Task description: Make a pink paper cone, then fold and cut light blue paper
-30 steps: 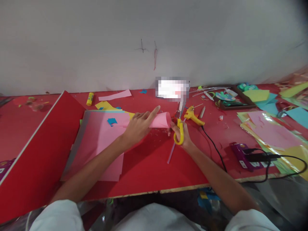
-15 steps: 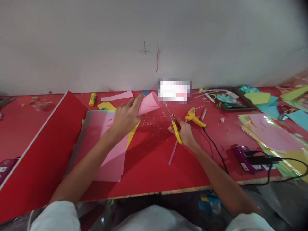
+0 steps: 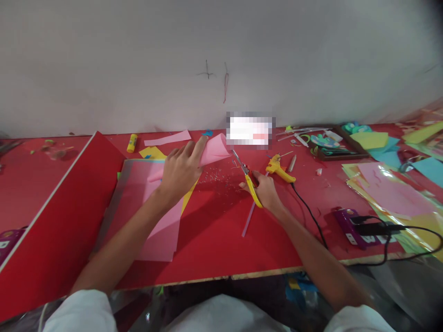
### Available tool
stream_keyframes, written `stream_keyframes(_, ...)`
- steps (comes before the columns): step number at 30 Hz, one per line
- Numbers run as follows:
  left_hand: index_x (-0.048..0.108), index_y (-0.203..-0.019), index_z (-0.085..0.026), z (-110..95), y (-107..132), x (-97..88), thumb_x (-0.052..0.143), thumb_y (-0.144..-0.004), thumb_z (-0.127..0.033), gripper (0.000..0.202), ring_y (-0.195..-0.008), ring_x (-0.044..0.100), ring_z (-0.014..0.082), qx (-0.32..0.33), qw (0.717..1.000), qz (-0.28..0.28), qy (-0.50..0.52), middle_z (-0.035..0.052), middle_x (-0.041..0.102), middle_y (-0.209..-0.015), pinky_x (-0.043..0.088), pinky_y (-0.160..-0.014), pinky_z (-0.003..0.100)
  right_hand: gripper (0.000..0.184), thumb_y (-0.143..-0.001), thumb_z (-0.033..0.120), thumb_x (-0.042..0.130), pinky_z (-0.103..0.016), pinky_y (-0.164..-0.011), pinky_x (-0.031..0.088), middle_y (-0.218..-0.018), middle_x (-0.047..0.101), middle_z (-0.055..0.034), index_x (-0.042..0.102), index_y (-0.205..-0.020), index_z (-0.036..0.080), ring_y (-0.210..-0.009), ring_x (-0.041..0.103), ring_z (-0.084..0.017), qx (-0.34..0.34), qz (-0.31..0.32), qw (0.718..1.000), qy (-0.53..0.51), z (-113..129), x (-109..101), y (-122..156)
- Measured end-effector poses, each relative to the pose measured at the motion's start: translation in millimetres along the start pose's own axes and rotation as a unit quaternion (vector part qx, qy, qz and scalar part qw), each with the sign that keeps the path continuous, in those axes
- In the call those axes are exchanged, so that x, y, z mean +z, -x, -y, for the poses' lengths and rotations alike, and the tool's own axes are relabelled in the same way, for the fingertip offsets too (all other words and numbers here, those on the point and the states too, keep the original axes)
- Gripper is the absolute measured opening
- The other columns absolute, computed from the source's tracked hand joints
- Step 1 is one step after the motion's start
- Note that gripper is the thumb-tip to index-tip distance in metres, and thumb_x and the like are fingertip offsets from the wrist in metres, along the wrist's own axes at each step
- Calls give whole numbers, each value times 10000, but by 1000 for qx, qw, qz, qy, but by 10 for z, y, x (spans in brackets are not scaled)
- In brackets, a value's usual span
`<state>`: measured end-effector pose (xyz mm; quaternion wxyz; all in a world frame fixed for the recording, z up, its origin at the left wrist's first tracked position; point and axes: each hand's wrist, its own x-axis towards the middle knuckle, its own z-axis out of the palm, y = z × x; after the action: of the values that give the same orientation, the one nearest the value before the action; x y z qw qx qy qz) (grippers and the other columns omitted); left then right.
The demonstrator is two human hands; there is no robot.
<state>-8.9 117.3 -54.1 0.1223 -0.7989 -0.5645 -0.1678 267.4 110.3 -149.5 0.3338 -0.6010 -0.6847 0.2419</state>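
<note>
My left hand [image 3: 182, 168] grips a pink paper sheet [image 3: 215, 148] and lifts its folded corner off the red table [image 3: 214, 240]. The rest of that pink paper [image 3: 162, 230] lies flat under my forearm, over a yellow sheet. My right hand [image 3: 265, 191] is closed round the yellow handles of a pair of scissors [image 3: 247, 177], whose blades point up and left toward the lifted pink corner. The blade tips stop a little short of the paper. Small paper scraps lie scattered on the table between my hands.
A yellow glue gun [image 3: 278, 168] with a black cord lies just right of my right hand. A purple power strip [image 3: 356, 226] sits near the front right edge. Coloured paper sheets [image 3: 391, 191] pile at the right. A glue stick [image 3: 131, 143] and a pink strip [image 3: 168, 138] lie by the wall.
My left hand drew the pink paper away to the left, off the scissors. The scissors in my right hand tilted from upright to pointing up-left. Little has moved in the last half second.
</note>
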Motion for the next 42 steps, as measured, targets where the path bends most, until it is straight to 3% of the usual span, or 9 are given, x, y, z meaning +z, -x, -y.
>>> stream_keyframes(7,359,-1637,-278,-3,-2,46,605,-953,-182,734,-1117,704,359,-1,1000,-3,14,151,688,-1359,575,-965,524,688,-750,899,616,-299,-542,330,-577,455,18,583,-738,212,-551,363,-136,-3,-2,1000,-6,1,8,-4)
stream_keyframes(13,398,-1617,-243,-25,-9,2,588,-972,-161,678,-1137,711,334,-2,1000,9,16,153,685,-1352,543,-1005,476,675,-754,884,617,-304,-552,308,-549,394,33,544,-685,217,-564,338,-134,8,0,1000,-3,-37,9,-11)
stream_keyframes(21,363,-1621,-207,-22,-7,-52,574,-1021,-199,636,-1139,677,308,-6,1000,0,-2,139,684,-1302,509,-1042,461,475,-867,711,553,-304,-608,346,-703,580,-9,488,-902,242,-607,502,-173,-11,52,999,6,-115,76,-22)
stream_keyframes(26,209,-1700,-290,-25,-18,-31,637,-1021,-340,804,-1185,651,343,0,1000,0,-6,144,653,-1372,513,-1040,489,438,-890,677,546,-314,-623,374,-714,599,-20,470,-901,246,-622,544,-188,-12,57,998,1,-96,78,-12)
stream_keyframes(29,186,-1706,-256,-38,-28,-18,633,-1027,-409,826,-1180,660,352,-4,1000,9,4,173,634,-1407,508,-1038,487,458,-899,696,557,-309,-615,376,-690,580,-9,482,-874,245,-616,523,-178,-18,47,999,-13,-78,47,-7)
stream_keyframes(32,198,-1696,-196,-50,-34,-4,582,-1049,-391,777,-1167,675,354,2,1000,21,22,211,616,-1433,508,-1034,482,509,-881,746,570,-302,-591,358,-669,563,-1,492,-849,244,-599,489,-167,-16,31,999,-25,-70,32,-4)
stream_keyframes(36,266,-1655,-172,-45,-43,-2,582,-1011,-244,721,-1209,672,349,11,998,34,51,209,607,-1444,516,-1053,480,523,-872,757,571,-309,-607,370,-687,586,-13,515,-863,238,-600,504,-172,-7,20,999,-25,-65,33,-7)
stream_keyframes(40,434,-1531,-172,-18,-61,-13,644,-976,-284,604,-1207,677,366,-27,996,40,79,199,594,-1427,566,-995,491,516,-859,752,568,-312,-608,360,-686,577,-12,495,-850,242,-594,490,-168,-6,13,1000,-24,-60,35,-12)
stream_keyframes(42,447,-1516,-190,0,-70,-7,677,-956,-305,616,-1176,689,364,-47,994,41,95,192,582,-1433,597,-916,473,505,-852,743,579,-306,-595,343,-667,550,3,487,-839,246,-582,460,-157,-7,11,1000,-23,-61,37,-13)
